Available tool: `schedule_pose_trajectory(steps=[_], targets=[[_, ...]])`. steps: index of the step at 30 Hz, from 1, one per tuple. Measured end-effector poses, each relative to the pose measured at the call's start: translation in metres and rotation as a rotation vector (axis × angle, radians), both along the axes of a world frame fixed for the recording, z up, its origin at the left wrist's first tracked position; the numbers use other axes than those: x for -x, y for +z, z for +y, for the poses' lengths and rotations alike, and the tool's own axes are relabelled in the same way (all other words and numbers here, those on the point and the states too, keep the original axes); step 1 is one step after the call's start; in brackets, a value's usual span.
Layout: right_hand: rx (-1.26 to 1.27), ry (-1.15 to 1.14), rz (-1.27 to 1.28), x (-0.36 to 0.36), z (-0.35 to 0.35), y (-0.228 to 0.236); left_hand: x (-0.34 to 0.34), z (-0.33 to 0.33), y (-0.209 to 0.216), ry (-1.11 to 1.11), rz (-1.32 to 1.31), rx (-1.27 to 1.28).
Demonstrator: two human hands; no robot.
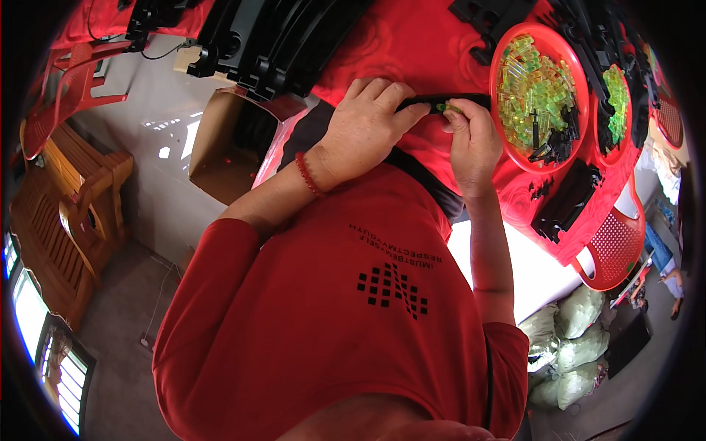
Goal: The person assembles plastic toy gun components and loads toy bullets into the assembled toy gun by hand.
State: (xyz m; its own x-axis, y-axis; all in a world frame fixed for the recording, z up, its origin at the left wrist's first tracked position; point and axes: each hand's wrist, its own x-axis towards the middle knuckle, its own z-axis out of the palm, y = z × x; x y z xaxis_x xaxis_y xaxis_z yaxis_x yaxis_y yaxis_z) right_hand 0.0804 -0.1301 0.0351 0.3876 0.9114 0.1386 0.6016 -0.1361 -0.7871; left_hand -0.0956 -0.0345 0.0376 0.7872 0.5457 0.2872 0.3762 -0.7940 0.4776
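My left hand (371, 121) is closed around a long, narrow black plastic part (471, 98) at the near edge of the red-covered table. My right hand (474, 143) pinches a small green piece (442, 107) between thumb and fingers, right against the black part. Whether the piece sits in the part or only touches it, I cannot tell. Just right of my right hand is a red oval basin (498, 73), holding many clear yellow-green tube-like pieces (533, 84) and small black pieces (562, 140).
Long black parts (283, 44) are stacked at the table's far left, above an open cardboard box (213, 147). A second red basin (604, 158), more black parts (566, 202) and a red chair (618, 246) lie to the right. Stuffed sacks (581, 345) stand on the floor.
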Motion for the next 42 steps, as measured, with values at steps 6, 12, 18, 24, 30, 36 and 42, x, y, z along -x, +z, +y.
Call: schedule_pose_trajectory(steps=[6,12,18,24,30,36,42], targets=[[-0.002,0.087,-0.192,-0.003,0.001,0.0,-0.001,0.0,-0.001,-0.004,-0.009,0.017],[-0.047,0.12,-0.248,-0.003,0.005,0.0,-0.003,0.0,-0.001,-0.003,-0.028,0.058],[-0.088,0.15,-0.299,-0.003,0.007,0.0,-0.003,0.0,-0.001,-0.01,-0.03,0.06],[-0.03,0.163,-0.303,-0.005,0.006,0.007,-0.003,0.0,0.004,-0.014,-0.021,0.061],[-0.079,-0.152,0.382,0.005,0.0,0.004,0.003,0.002,0.006,-0.033,-0.039,0.116],[-0.182,-0.17,0.437,0.0,0.017,-0.004,0.007,-0.014,0.023,-0.001,0.022,0.235],[-0.212,-0.064,0.475,-0.011,0.027,-0.011,0.009,-0.005,0.028,-0.047,0.09,0.233]])
